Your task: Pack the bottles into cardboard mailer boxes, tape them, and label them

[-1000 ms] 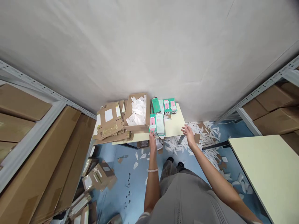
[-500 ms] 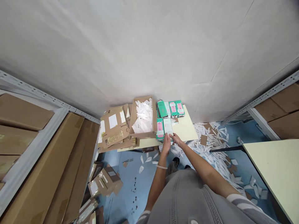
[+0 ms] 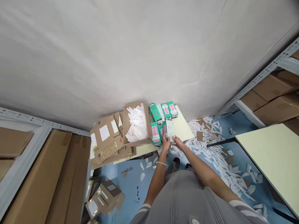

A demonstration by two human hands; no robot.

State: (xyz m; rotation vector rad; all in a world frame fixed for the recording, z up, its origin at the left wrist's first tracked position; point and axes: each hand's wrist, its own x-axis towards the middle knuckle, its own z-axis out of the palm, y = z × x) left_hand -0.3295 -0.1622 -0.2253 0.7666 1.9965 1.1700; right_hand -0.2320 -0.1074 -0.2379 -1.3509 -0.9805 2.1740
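To the right of the open carton (image 3: 147,121), a pale box (image 3: 170,127) is held between both hands at its near end: its left side is gripped by the curled left hand (image 3: 165,143), its right corner by the partly closed right hand (image 3: 178,143). Nearer the carton, green boxes (image 3: 154,133) are ranged on the table (image 3: 183,129).

Tall cartons (image 3: 42,180) stand at 8 o'clock, shelved boxes (image 3: 279,107) at 3. White scraps (image 3: 216,155) litter the blue floor (image 3: 130,179) at 4 o'clock.
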